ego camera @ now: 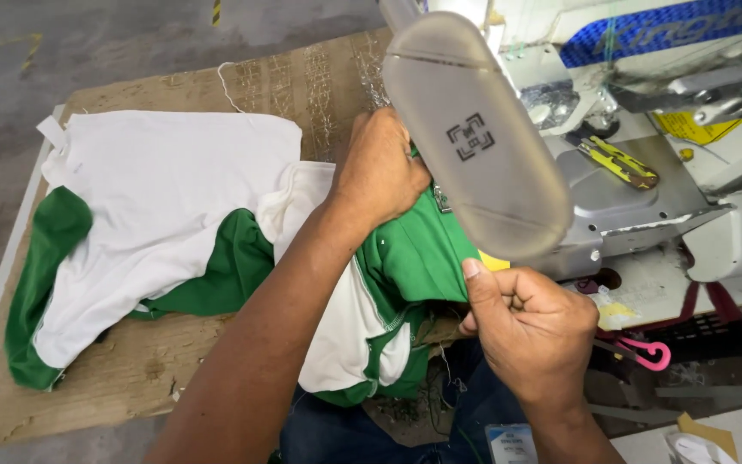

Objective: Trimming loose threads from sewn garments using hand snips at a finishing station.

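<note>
A green and white garment (405, 258) hangs from the sewing machine (637, 206) down toward my lap. My left hand (380, 167) is closed on the garment's green cloth near the machine's needle area, which a grey oblong lamp head (474, 137) hides. My right hand (530, 322) pinches the green edge of the same garment below the lamp, thumb up against the cloth.
More white and green garments (148, 223) lie piled on a worn wooden board (130, 369) at the left. Yellow-handled snips (616, 161) rest on the machine bed. A pink-handled tool (646, 351) lies at the right. Grey floor lies beyond the board.
</note>
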